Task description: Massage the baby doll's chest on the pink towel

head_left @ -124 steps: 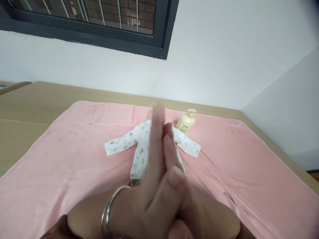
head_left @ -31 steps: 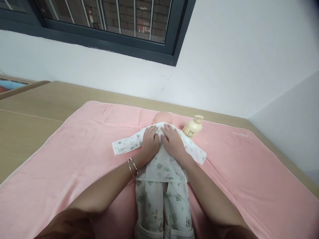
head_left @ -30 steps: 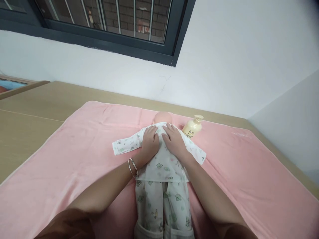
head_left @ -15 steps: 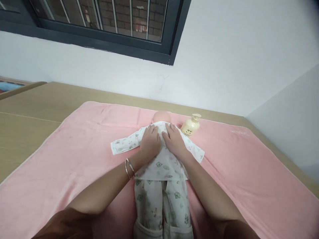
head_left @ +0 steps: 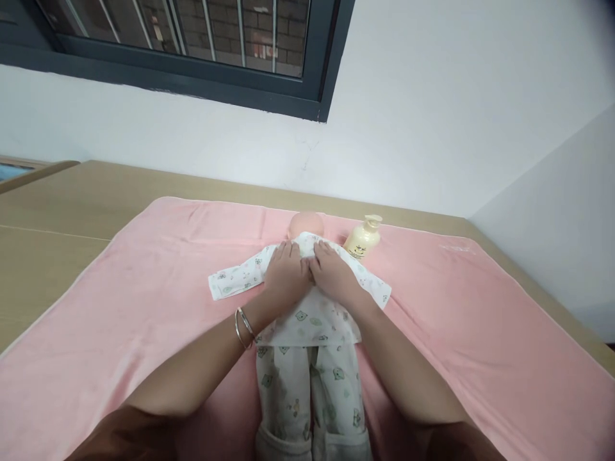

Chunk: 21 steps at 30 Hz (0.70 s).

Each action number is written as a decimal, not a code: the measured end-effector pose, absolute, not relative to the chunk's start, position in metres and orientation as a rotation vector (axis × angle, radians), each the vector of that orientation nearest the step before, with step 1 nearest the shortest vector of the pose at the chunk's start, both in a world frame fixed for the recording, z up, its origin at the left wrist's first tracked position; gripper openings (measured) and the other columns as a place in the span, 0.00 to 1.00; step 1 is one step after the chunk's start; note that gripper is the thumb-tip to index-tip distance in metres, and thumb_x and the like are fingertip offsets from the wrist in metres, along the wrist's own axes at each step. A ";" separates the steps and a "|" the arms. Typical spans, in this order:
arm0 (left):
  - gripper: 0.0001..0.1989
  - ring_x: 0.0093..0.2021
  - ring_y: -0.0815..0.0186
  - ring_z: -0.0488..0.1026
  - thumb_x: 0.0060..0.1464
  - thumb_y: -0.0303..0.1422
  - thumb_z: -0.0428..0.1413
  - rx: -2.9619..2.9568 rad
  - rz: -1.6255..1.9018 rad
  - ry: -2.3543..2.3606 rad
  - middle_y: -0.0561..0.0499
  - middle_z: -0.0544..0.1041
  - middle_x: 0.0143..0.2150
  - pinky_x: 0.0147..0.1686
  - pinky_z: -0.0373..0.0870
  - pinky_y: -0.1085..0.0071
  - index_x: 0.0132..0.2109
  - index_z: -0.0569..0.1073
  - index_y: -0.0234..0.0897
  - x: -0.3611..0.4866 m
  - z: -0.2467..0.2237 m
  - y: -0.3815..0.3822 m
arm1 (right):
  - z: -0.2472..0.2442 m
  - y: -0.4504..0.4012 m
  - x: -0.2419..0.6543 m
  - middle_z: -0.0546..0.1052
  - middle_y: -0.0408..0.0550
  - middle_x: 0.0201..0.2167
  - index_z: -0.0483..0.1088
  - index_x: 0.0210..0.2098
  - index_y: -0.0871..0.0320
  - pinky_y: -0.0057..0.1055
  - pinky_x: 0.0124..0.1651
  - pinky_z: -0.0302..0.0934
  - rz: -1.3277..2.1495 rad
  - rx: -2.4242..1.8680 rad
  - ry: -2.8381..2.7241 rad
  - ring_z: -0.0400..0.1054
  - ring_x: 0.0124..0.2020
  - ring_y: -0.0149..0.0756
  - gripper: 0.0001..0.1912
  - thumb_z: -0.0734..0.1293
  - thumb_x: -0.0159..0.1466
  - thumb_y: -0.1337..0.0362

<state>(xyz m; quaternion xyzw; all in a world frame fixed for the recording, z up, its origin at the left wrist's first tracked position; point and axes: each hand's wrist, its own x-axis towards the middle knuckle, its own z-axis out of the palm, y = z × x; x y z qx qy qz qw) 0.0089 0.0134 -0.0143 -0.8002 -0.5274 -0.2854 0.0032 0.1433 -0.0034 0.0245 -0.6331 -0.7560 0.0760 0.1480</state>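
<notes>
Evidently doll [head_left: 306, 225] dressed; left hand [head_left: 287, 276], right hand [head_left: 335, 274] lay flat, unclamped, on shirt [head_left: 310, 323]; bottle [head_left: 363, 240] stood untouched near blanket [head_left: 144, 301] far edge.

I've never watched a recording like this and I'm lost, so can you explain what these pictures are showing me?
There is no machine here, only a person working bare-handed. Every picture comes from one camera worn on that person's head, looking forward and down. A pink blanket covers much of a wood-coloured surface. On it lies a small figure in a white patterned top and trousers, with a pump bottle beside the shoulder at the picture's right. The left hand and right hand lie on the top; neither clearly grips anything.
</notes>
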 end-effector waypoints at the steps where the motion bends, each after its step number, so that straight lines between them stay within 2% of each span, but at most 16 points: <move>1: 0.24 0.67 0.49 0.63 0.65 0.33 0.42 -2.505 -0.913 -1.680 0.31 0.69 0.63 0.66 0.61 0.49 0.62 0.65 0.23 0.012 -0.014 0.008 | 0.024 0.004 0.149 0.61 0.66 0.67 0.58 0.65 0.75 0.44 0.71 0.48 0.271 -1.840 -2.134 0.52 0.70 0.50 0.28 0.50 0.73 0.61; 5: 0.23 0.68 0.49 0.62 0.64 0.33 0.44 -2.516 -0.949 -1.739 0.31 0.68 0.64 0.66 0.60 0.50 0.61 0.65 0.23 0.012 -0.015 0.011 | 0.024 0.011 0.151 0.60 0.68 0.67 0.57 0.65 0.75 0.46 0.71 0.46 0.288 -1.915 -2.065 0.52 0.70 0.51 0.30 0.51 0.73 0.58; 11: 0.18 0.61 0.52 0.70 0.63 0.32 0.45 -2.598 -0.910 -1.631 0.35 0.75 0.57 0.61 0.67 0.50 0.54 0.72 0.30 -0.005 -0.016 0.042 | 0.033 -0.016 0.132 0.63 0.68 0.65 0.61 0.63 0.76 0.46 0.72 0.44 0.205 -1.885 -2.187 0.52 0.70 0.53 0.27 0.51 0.72 0.62; 14: 0.19 0.60 0.50 0.70 0.64 0.33 0.45 -2.514 -0.907 -1.645 0.33 0.75 0.56 0.61 0.67 0.50 0.54 0.72 0.27 0.001 -0.010 0.029 | 0.031 -0.005 0.140 0.61 0.65 0.67 0.62 0.63 0.73 0.44 0.72 0.45 0.321 -1.898 -2.156 0.51 0.71 0.51 0.28 0.50 0.73 0.61; 17: 0.21 0.60 0.49 0.70 0.65 0.34 0.43 -2.477 -0.857 -1.660 0.31 0.75 0.56 0.63 0.65 0.51 0.55 0.72 0.24 0.011 -0.003 0.008 | 0.025 0.012 0.150 0.56 0.67 0.69 0.54 0.67 0.76 0.44 0.72 0.44 0.319 -1.939 -2.123 0.48 0.72 0.51 0.32 0.53 0.72 0.57; 19: 0.22 0.62 0.49 0.69 0.65 0.33 0.43 -2.477 -0.826 -1.701 0.32 0.75 0.57 0.64 0.64 0.52 0.57 0.70 0.23 0.014 -0.001 0.001 | 0.023 0.014 0.151 0.58 0.68 0.68 0.55 0.67 0.77 0.44 0.72 0.44 0.256 -1.955 -2.122 0.50 0.71 0.52 0.33 0.54 0.72 0.56; 21: 0.22 0.64 0.50 0.68 0.65 0.32 0.43 -2.490 -0.800 -1.747 0.32 0.73 0.60 0.65 0.63 0.53 0.59 0.69 0.22 0.012 0.001 0.003 | 0.025 0.007 0.147 0.63 0.68 0.65 0.60 0.64 0.76 0.44 0.71 0.46 0.187 -1.968 -2.132 0.54 0.69 0.53 0.31 0.53 0.72 0.56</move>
